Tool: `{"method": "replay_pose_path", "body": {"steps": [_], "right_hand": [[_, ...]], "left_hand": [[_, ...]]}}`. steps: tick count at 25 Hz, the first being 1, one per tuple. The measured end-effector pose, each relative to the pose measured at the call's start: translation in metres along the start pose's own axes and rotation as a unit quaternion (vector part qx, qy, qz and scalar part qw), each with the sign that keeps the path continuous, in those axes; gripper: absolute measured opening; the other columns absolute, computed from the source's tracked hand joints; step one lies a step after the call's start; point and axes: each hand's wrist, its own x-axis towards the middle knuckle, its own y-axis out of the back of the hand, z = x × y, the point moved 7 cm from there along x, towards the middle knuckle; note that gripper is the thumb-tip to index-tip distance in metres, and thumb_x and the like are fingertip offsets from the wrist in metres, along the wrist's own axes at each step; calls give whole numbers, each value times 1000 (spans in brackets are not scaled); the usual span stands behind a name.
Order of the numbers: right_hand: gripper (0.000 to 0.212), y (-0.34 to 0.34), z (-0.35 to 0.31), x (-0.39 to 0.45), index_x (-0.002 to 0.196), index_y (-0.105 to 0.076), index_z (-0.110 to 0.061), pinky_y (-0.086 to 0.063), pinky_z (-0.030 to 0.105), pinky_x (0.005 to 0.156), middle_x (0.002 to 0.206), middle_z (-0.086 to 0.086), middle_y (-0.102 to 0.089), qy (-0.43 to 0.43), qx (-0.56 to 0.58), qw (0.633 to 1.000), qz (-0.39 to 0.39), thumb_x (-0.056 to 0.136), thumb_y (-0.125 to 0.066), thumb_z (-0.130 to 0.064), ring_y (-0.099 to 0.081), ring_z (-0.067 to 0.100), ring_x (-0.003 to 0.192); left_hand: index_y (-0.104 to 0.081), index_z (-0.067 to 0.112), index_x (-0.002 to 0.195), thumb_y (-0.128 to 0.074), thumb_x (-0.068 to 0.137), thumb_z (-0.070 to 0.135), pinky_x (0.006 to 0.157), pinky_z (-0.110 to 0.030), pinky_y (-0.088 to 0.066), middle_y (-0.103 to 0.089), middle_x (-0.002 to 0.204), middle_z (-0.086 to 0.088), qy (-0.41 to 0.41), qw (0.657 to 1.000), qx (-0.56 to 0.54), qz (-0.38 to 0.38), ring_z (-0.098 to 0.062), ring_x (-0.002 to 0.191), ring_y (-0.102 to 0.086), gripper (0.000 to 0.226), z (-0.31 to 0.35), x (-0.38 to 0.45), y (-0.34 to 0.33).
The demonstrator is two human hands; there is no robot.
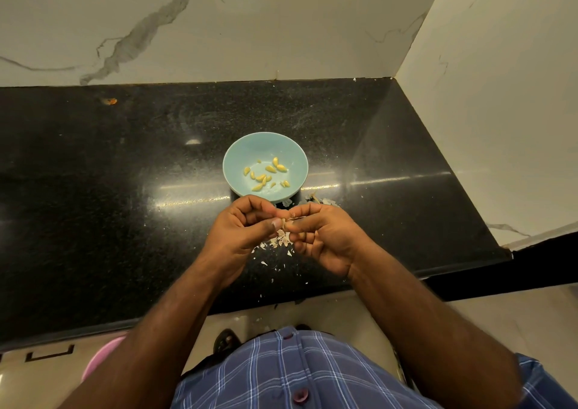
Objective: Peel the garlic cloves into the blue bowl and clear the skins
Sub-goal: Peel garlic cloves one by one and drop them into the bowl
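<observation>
Both hands, left and right, are pinching a small papery garlic clove at the round pale-blue bowl's six o'clock, so the torn white skins littering the black speckled surface are likely drifting floorward.

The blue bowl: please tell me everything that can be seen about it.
The blue bowl is round, pale blue, smooth and glossy, like glazed ceramic. It stands upright on the black speckled counter, just beyond both hands, which do not touch it. Inside lie more than ten small yellowish peeled garlic cloves, scattered over its bottom. Pale skin flakes lie on the counter beside its near edge.
</observation>
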Motion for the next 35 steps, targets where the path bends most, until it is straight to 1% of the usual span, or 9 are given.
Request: {"method": "replay_pose_path", "body": {"steps": [5, 13, 18, 21, 25, 29, 32, 33, 35], "right_hand": [[18, 0, -10, -3, 92, -62, -6, -48, 24, 54, 67, 5, -65, 77, 14, 996, 35, 88, -63, 12, -57, 14, 59], [13, 3, -16, -3, 92, -65, -6, -48, 24, 59, 73, 5, -64, 192, -105, 974, 64, 89, -67, 7, -57, 9, 61], [11, 1, -20, -6, 95, -66, -6, -51, 19, 65, 83, 12, -65, 254, -175, 948, 80, 89, -70, 2, -60, 9, 71], [11, 2, -20, -5, 96, -66, -9, -51, 18, 67, 82, 7, -64, 259, -195, 942, 91, 90, -71, -1, -60, 6, 72], [13, 2, -19, -2, 98, -66, -11, -50, 18, 67, 86, 11, -65, 249, -189, 946, 89, 91, -68, 0, -60, 8, 74], [18, 6, -25, -2, 101, -70, -14, -50, 17, 68, 86, -1, -67, 244, -217, 940, 102, 97, -59, 0, -61, 0, 75], [22, 12, -24, 0, 100, -73, -20, -57, 30, 78, 90, 0, -70, 214, -264, 934, 109, 100, -56, -6, -62, 4, 79], [22, 14, -23, 1, 98, -72, -23, -59, 36, 82, 91, 0, -71, 213, -292, 925, 118, 101, -56, -9, -64, 8, 81], [16, 19, -26, -1, 96, -72, -26, -60, 38, 83, 86, -6, -70, 233, -348, 898, 137, 100, -60, -16, -67, 11, 83]], "left_hand": [[-64, 5, 95, -75, 73, 8, 76, -29, -60, -77, 96, -14, -4, 999, 23, 25, -20, 86, -74, 24, 1, -1, 1], [-66, 4, 103, -70, 85, -5, 76, -28, -59, -76, 107, -16, 17, 998, 17, 62, -25, 95, -74, 21, -6, 1, 5], [-68, 6, 99, -70, 86, -7, 70, -25, -60, -77, 96, -15, 44, 996, 5, 80, -21, 86, -75, 18, -8, 2, 4], [-70, 7, 98, -71, 83, -9, 72, -26, -60, -77, 96, -15, 45, 997, 11, 70, -21, 88, -75, 21, -8, 1, 3], [-69, 8, 98, -71, 84, -10, 77, -32, -60, -77, 97, -15, 48, 995, 15, 82, -23, 90, -74, 23, -9, 1, 6], [-68, 10, 98, -68, 86, -9, 76, -29, -59, -78, 97, -11, 61, 994, 18, 87, -18, 84, -75, 22, -11, 1, 7], [-68, 8, 98, -67, 87, -9, 73, -27, -58, -78, 95, -12, 69, 993, 10, 91, -16, 79, -74, 21, -12, 1, 8], [-67, 8, 99, -68, 87, -8, 74, -27, -57, -78, 95, -13, 72, 993, 7, 93, -16, 78, -73, 20, -13, 1, 8], [-67, 8, 100, -69, 87, -6, 74, -28, -56, -78, 96, -16, 80, 992, 4, 94, -16, 77, -72, 19, -13, 0, 9]]}}
